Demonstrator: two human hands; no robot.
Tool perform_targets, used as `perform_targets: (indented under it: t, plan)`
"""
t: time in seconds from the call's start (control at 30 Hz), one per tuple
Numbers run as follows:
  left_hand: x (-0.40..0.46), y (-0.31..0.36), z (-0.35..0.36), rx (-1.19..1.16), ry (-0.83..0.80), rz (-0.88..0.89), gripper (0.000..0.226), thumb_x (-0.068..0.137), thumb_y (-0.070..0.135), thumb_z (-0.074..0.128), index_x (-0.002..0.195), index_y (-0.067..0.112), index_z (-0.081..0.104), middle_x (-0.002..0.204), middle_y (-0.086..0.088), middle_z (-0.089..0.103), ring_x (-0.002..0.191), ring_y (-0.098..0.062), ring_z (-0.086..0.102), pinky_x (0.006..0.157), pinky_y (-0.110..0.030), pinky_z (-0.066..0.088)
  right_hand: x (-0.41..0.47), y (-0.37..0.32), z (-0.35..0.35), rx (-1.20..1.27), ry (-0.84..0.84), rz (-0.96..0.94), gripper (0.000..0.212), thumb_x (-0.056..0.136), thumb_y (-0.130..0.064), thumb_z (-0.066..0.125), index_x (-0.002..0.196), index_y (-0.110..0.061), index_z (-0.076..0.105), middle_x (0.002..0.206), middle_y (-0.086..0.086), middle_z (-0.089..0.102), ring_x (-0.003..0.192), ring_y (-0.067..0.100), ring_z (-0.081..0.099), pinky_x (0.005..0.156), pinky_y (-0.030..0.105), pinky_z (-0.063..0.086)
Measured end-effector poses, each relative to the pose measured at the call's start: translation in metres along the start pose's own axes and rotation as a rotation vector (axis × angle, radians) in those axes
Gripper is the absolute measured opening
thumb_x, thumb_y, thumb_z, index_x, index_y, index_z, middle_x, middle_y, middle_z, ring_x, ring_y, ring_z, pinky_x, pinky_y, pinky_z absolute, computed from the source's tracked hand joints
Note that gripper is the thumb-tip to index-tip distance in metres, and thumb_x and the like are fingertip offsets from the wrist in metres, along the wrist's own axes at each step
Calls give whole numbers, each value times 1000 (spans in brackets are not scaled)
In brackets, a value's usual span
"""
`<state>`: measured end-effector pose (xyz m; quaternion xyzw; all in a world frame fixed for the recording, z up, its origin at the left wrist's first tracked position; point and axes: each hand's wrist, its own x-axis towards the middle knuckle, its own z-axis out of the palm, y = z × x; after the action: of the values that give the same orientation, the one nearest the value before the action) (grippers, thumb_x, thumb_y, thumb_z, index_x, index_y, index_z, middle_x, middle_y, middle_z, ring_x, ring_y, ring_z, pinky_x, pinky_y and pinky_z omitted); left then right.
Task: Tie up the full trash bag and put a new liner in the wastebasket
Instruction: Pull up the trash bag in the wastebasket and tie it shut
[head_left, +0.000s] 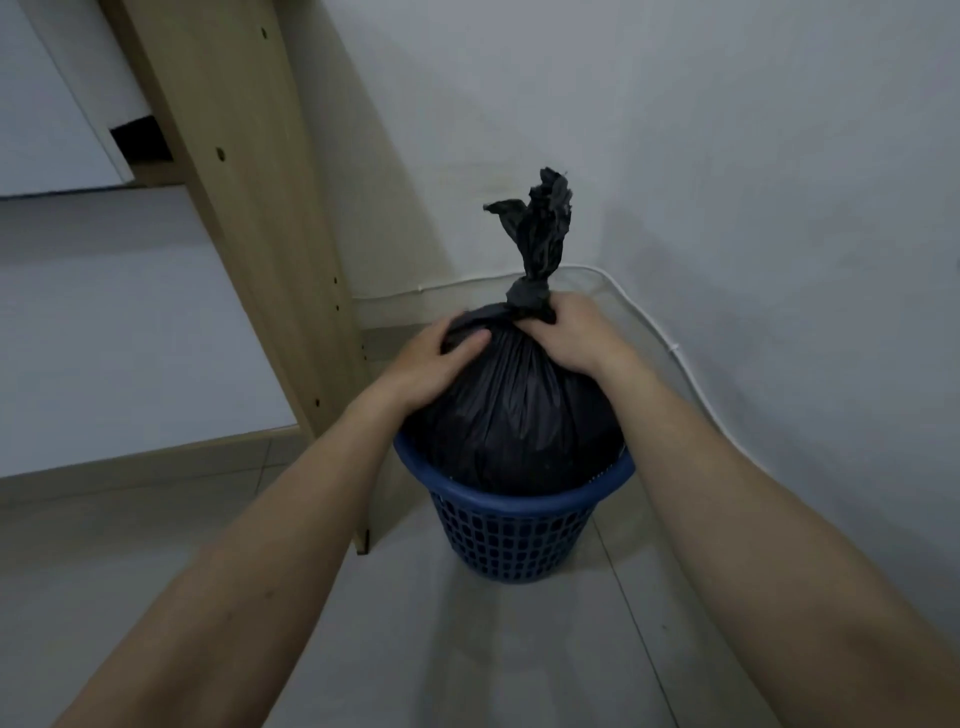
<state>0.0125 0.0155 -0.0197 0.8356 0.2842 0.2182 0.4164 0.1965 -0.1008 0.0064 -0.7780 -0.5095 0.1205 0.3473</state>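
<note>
Lifting out comes next, judging by the knot (529, 297) already cinched at the top of the black trash bag (511, 415), with loose tails standing up toward 12 o'clock. Bag sits in the blue wastebasket (511, 525) at the middle of the view, bulging well above the rim, filling the opening edge to edge.

Left hand (434, 364) at 9 o'clock of the bag's shoulder: palm flat on the plastic, thumb laid across the front, fingers wrapped loosely over the far side, more pressing than clenching. Right hand (569, 332) at 2 o'clock of the shoulder, just under the knot: fingers curled into the gathered neck, grasping it.

To do it well:
- Test the knot with a short tug before trusting it with the load; looks tight, but only one wrap shows.
- Carry the weight from the neck with the right hand, close under the knot, not from the thin tails.
- Keep the left hand low on the bulge to steady and squeeze the bag inward; a snug fit against the rim will likely drag the basket up too.
- Pull straight up toward 12 o'clock, slowly; a light mesh basket may need pinning with a foot or the left hand on the rim.
- Mind the wooden post (249, 234) close by at 9 o'clock and the white cable (670, 343) along the wall at 3 o'clock.

No new liner in view; still to fetch.
</note>
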Motion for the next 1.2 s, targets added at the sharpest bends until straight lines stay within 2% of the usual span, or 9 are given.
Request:
perform_targets:
  t: [0.13, 0.23, 0.37, 0.5, 0.73, 0.87, 1.0, 1.13, 1.2]
  plan:
    - [8, -7, 16, 152, 132, 27, 35, 101, 35, 54, 129, 16, 62, 127, -3, 65, 118, -21, 58, 85, -23, 39, -6, 1, -1, 2, -56, -26, 41, 91, -47, 67, 122, -21, 69, 120, 2, 71, 112, 19, 64, 94, 30, 48]
    - [7, -8, 14, 5, 162, -47, 31, 105, 30, 48, 128, 16, 62, 125, 0, 64, 117, -18, 57, 85, -21, 38, -11, 13, -10, 135, -162, 22, 57, 83, -60, 70, 131, -31, 63, 125, -8, 66, 114, 9, 61, 102, 31, 46]
    - [8, -9, 10, -99, 208, -79, 26, 106, 28, 43, 125, 23, 60, 119, 6, 61, 111, -12, 54, 90, -28, 43, -14, 34, -22, 190, -230, 249, 103, 66, -79, 71, 150, -30, 40, 136, -9, 48, 125, 14, 49, 111, 37, 39]
    - [9, -7, 11, -182, 253, -104, 21, 106, 29, 41, 119, 28, 59, 115, 8, 62, 108, -12, 57, 93, -30, 46, -18, 41, -6, 179, -240, 358, 120, 46, -96, 65, 146, -32, 47, 140, -7, 55, 122, 19, 57, 109, 41, 44]
    - [12, -4, 12, -289, 295, -177, 20, 105, 34, 44, 118, 26, 57, 106, 12, 61, 103, -13, 59, 86, -30, 49, -20, 33, 12, 109, -93, 401, 124, 49, -103, 52, 140, -20, 55, 137, 0, 61, 121, 26, 59, 105, 46, 45]
    - [13, -6, 6, -341, 192, -380, 55, 92, 63, 51, 125, 19, 61, 119, 0, 64, 103, -20, 61, 93, -36, 51, -26, 26, 13, 216, 35, 295, 90, 70, -81, 65, 131, -16, 58, 124, -2, 63, 110, 21, 62, 88, 35, 49]
    - [13, 7, 6, -246, 110, -335, 59, 100, 61, 33, 138, 22, 56, 125, 0, 59, 106, -21, 56, 91, -33, 47, -21, 27, 11, 280, 114, 239, 72, 70, -75, 70, 120, -24, 60, 117, -4, 64, 104, 15, 62, 92, 36, 52]
    - [16, 16, 9, -168, 113, -299, 58, 102, 57, 26, 135, 21, 57, 123, -1, 59, 104, -20, 55, 82, -30, 45, -17, 28, 7, 305, 57, 287, 97, 60, -89, 62, 133, -27, 50, 132, 0, 55, 115, 20, 57, 102, 42, 48]
    - [15, 22, 11, -161, 116, -259, 59, 100, 60, 26, 139, 25, 55, 132, -1, 58, 116, -23, 55, 96, -35, 46, -19, 26, 5, 323, -2, 322, 108, 63, -92, 57, 146, -26, 37, 136, -2, 51, 120, 21, 53, 103, 42, 45]
